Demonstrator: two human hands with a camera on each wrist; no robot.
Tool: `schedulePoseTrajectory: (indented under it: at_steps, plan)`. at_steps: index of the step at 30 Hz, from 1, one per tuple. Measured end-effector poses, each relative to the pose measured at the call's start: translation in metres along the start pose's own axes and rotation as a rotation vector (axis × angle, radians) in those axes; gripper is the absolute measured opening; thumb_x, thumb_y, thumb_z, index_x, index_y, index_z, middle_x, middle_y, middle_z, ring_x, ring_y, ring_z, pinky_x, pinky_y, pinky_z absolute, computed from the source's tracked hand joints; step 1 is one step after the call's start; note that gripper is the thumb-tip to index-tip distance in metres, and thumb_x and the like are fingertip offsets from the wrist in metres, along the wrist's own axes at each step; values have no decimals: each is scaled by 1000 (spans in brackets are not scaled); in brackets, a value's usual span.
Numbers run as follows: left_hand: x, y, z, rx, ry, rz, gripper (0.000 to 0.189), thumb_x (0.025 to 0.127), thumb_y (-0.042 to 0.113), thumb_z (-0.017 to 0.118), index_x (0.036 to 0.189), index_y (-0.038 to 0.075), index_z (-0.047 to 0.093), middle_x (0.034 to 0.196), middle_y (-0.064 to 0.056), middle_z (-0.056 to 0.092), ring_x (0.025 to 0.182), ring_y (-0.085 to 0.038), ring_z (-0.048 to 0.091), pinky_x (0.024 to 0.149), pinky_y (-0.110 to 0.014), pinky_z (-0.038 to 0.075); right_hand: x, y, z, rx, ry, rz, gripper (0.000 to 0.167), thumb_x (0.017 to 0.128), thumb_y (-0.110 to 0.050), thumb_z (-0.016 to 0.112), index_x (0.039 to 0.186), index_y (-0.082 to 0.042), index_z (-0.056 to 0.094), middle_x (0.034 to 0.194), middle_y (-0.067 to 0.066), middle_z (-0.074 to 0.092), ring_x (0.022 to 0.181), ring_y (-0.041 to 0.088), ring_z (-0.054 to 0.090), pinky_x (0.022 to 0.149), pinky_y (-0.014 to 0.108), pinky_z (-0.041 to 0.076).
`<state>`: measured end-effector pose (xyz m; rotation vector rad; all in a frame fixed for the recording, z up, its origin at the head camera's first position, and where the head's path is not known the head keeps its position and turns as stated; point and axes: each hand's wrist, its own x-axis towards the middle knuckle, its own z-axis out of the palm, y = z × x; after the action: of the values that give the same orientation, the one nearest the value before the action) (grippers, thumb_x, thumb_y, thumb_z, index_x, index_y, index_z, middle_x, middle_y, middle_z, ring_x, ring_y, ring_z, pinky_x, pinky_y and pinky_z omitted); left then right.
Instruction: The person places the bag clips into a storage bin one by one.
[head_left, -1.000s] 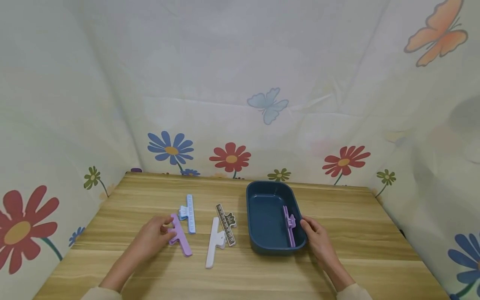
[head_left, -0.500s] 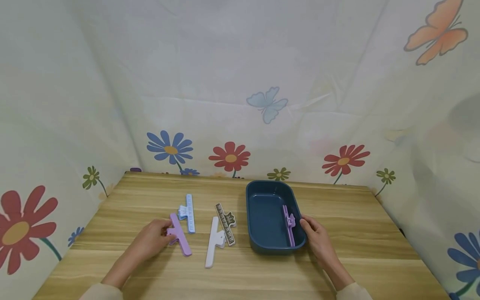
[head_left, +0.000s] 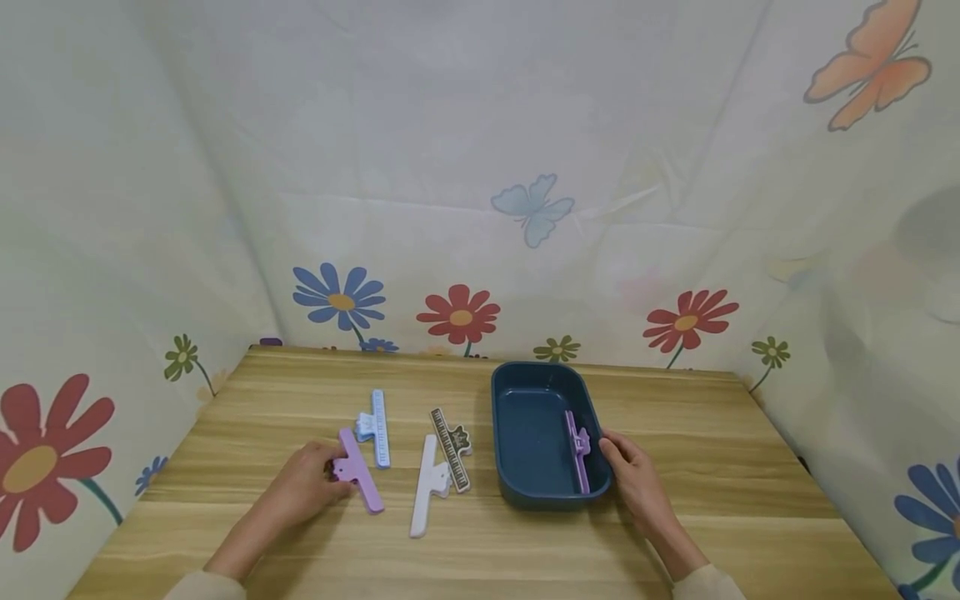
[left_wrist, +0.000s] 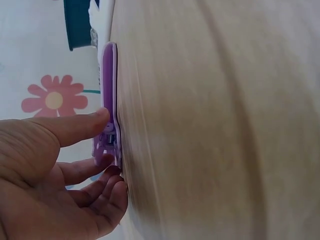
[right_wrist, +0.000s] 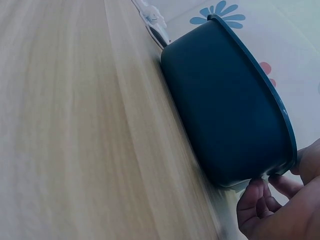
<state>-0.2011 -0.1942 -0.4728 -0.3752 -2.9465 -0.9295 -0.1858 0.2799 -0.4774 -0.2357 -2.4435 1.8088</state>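
Observation:
My left hand pinches the handle end of a light purple bag clip, whose long bar lies slanted on the table. In the left wrist view the thumb rests on one side of this purple clip, and fingertips reach in at its handle. My right hand grips the near right rim of a dark blue rectangular bin; its fingers bend against the outer wall, as the right wrist view of the bin shows. A second purple clip leans inside the bin along the right wall.
Between the left hand and the bin lie a light blue clip, a white clip and a black-and-white clip with a piano-key pattern; the last two overlap. Behind the wooden table hangs a flowered cloth.
The left fingers have shifted from over the purple clip's handle to its left end and under it, so more of the handle shows. The right hand and bin have stayed put.

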Motion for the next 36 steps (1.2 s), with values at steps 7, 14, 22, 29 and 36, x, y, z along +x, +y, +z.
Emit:
schedulePoseTrajectory:
  at_steps: [7, 14, 22, 29, 36]
  plan:
    - [-1, 1, 1, -28, 13, -24, 46, 78, 9, 88, 115, -11, 70, 106, -19, 67, 102, -34, 62, 88, -54, 51, 1, 2, 0, -6, -1, 8, 45, 110, -25, 52, 147, 2, 54, 148, 22, 54, 132, 29, 51, 98, 20, 45]
    - [-2, 3, 2, -38, 19, -77, 53, 80, 11, 87, 123, -12, 66, 113, -26, 66, 102, -35, 63, 90, -57, 51, 0, 1, 0, -27, 1, 6, 47, 110, -26, 53, 147, 2, 54, 150, 22, 53, 136, 30, 49, 112, 40, 39]
    - [-3, 4, 0, -54, 61, -68, 52, 81, 13, 87, 121, -13, 65, 110, -24, 68, 99, -34, 65, 87, -54, 53, 0, 1, 0, -19, 5, 7, 46, 110, -26, 53, 147, 2, 54, 149, 22, 54, 134, 29, 50, 98, 18, 42]
    - [-4, 5, -2, -122, 71, -93, 59, 84, 14, 84, 129, -15, 60, 121, -32, 63, 106, -41, 63, 92, -57, 52, -1, 0, 0, -11, -4, -10, 49, 110, -29, 52, 147, 4, 52, 148, 24, 53, 132, 29, 51, 93, 13, 43]
    - [-5, 13, -11, -219, 73, -118, 62, 88, 13, 80, 138, -13, 54, 128, -35, 58, 108, -40, 65, 88, -46, 58, -1, -1, 0, -14, -2, -2, 48, 110, -29, 52, 146, 3, 54, 148, 23, 54, 131, 27, 51, 95, 15, 43]
